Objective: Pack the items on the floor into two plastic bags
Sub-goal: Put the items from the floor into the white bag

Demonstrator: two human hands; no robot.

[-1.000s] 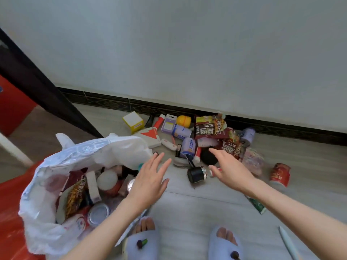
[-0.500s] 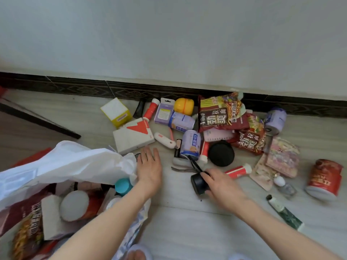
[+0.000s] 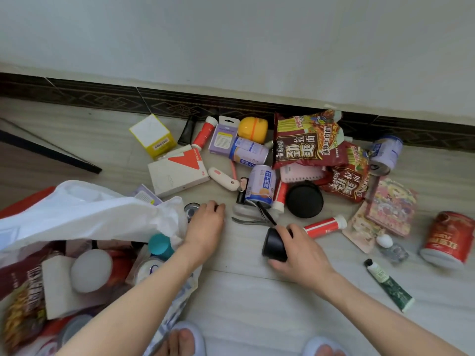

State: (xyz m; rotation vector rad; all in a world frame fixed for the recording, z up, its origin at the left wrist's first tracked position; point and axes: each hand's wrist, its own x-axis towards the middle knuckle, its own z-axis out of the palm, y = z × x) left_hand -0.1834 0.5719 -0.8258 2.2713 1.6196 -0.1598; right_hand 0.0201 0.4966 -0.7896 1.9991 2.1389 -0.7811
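A white plastic bag (image 3: 90, 214) lies open at the left, with snack packets, a white box and a teal-capped bottle (image 3: 160, 246) inside. My left hand (image 3: 205, 227) rests on the floor at the bag's mouth with its fingers curled down, beside a small round tin (image 3: 191, 211). Whether it holds anything is hidden. My right hand (image 3: 300, 253) grips a small black jar (image 3: 273, 244) lying on the floor. Beyond my hands, loose items are piled against the wall: noodle packets (image 3: 305, 142), purple cans (image 3: 261, 185), a white box with an orange mark (image 3: 177, 173) and a black round case (image 3: 304, 199).
To the right lie a red-and-white tube (image 3: 325, 226), a red can (image 3: 448, 237), a green tube (image 3: 388, 286) and a colourful pouch (image 3: 390, 205). A yellow box (image 3: 153, 136) and a yellow ball (image 3: 253, 129) sit near the dark skirting. My slippered feet are at the bottom edge.
Both hands have come down to the floor. My right hand has closed around the black jar, and my left hand's fingers have curled at the bag's mouth. The view has tilted down and closer.
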